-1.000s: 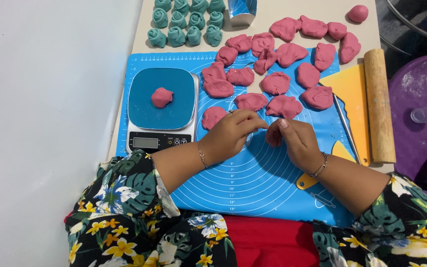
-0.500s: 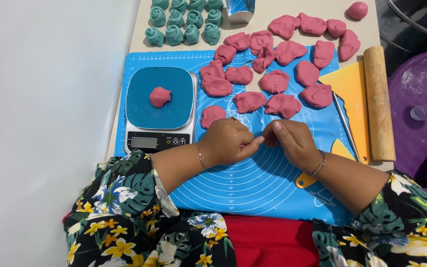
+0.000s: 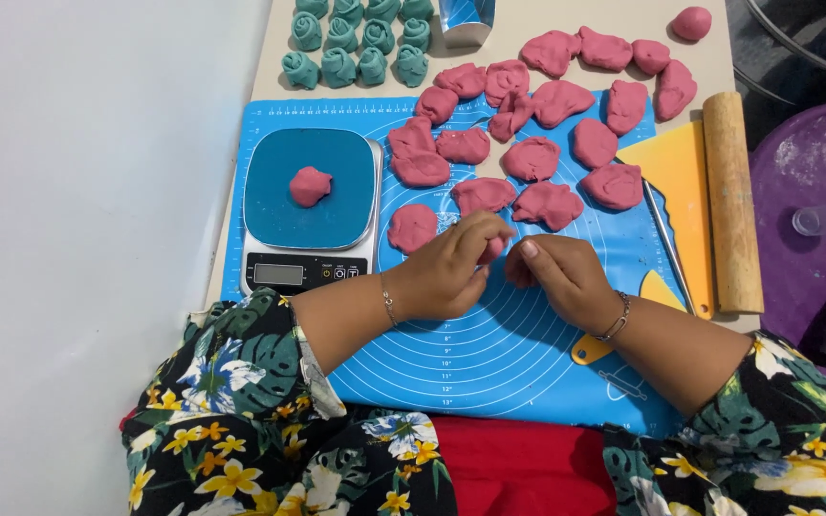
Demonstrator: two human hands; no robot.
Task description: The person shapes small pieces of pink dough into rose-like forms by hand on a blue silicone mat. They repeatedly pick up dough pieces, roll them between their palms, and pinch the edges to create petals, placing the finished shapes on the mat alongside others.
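Observation:
My left hand [image 3: 453, 269] and my right hand [image 3: 558, 277] meet over the blue silicone mat [image 3: 489, 363], fingertips together around a small piece of pink dough [image 3: 495, 248] that is mostly hidden between them. Just beyond my fingers lie several flattened pink dough pieces [image 3: 547, 203] spread across the mat and the table. To the left stands a kitchen scale [image 3: 310, 208] with a blue platform, and one small pink dough lump [image 3: 309, 185] rests on it.
Several teal rolled dough pieces [image 3: 351, 43] sit at the far left of the table. A wooden rolling pin [image 3: 730, 199], a yellow scraper [image 3: 678, 182] and a thin metal tool [image 3: 666, 245] lie at the right. A purple tub [image 3: 815, 182] is beyond the table's right edge.
Both hands have stayed over the mat's middle, fingers shifting slightly as they work the small pink piece. The lump on the scale has not moved.

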